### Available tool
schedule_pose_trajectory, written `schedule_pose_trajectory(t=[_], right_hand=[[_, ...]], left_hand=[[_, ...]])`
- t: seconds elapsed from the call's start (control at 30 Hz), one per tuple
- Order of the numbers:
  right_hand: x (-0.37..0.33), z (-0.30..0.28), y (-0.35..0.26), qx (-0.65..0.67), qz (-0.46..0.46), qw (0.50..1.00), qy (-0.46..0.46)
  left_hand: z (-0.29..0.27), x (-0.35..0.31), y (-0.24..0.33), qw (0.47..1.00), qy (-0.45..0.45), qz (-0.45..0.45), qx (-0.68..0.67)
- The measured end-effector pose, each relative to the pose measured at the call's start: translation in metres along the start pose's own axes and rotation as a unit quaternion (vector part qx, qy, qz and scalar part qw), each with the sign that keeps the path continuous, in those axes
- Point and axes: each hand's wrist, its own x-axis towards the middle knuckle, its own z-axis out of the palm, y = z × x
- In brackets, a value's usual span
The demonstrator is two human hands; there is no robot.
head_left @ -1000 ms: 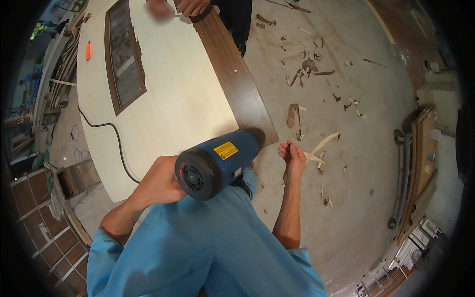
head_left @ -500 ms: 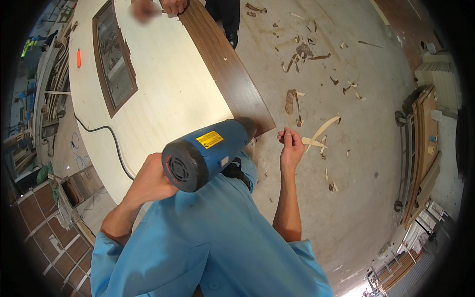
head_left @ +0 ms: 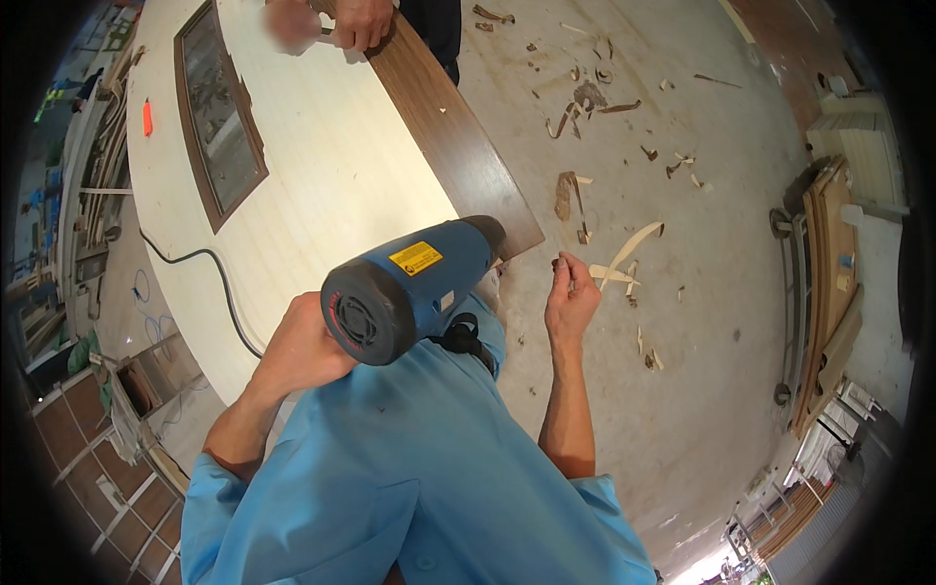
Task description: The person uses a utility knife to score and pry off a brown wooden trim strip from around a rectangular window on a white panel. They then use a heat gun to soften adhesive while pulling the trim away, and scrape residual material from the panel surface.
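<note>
My left hand [head_left: 304,341] is wrapped round the handle of a blue and black heat gun [head_left: 439,255]. The gun's dark nozzle points right, over the near corner of a brown wood-grain strip [head_left: 458,136]. That strip runs along the right edge of a pale door panel [head_left: 331,185]. Just off the corner is my right hand [head_left: 571,302], thumb and fingertips pinched together. A small dark bit shows at the fingertips, too small to name. At the far end, a co-worker's hand [head_left: 363,23] presses on the strip; the other hand beside it is blurred.
A brown-framed glass window [head_left: 219,117] is set in the panel, with an orange cutter [head_left: 147,118] left of it. The gun's black cord [head_left: 216,261] trails over the panel's left side. Peeled scraps [head_left: 632,249] litter the concrete floor. Boards [head_left: 829,292] lean on a cart at right.
The heat gun's nozzle has risen slightly in the view. My right hand stays pinched near the corner. The co-worker's hands have come a little nearer and to the right.
</note>
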Motion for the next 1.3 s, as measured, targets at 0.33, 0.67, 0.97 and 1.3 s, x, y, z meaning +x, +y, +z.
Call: schedule_pose_trajectory(t=[0.33, 0.67, 0.97, 1.3], right_hand=[[-0.020, 0.013, 0.010, 0.153, 0.109, 0.982, 0.024], [-0.051, 0.006, -0.007, 0.190, 0.157, 0.967, 0.066], [-0.024, -0.001, 0.018, 0.118, 0.114, 0.986, 0.038], [-0.009, 0.007, 0.015, 0.112, 0.101, 0.987, 0.059]], left_hand=[[-0.005, 0.010, 0.000, 0.999, -0.040, -0.020, -0.001], [-0.027, 0.034, -0.002, 0.997, -0.067, 0.022, -0.006], [-0.040, 0.039, -0.008, 0.993, -0.066, -0.094, -0.023], [-0.053, 0.024, -0.010, 0.995, -0.073, -0.072, -0.015]])
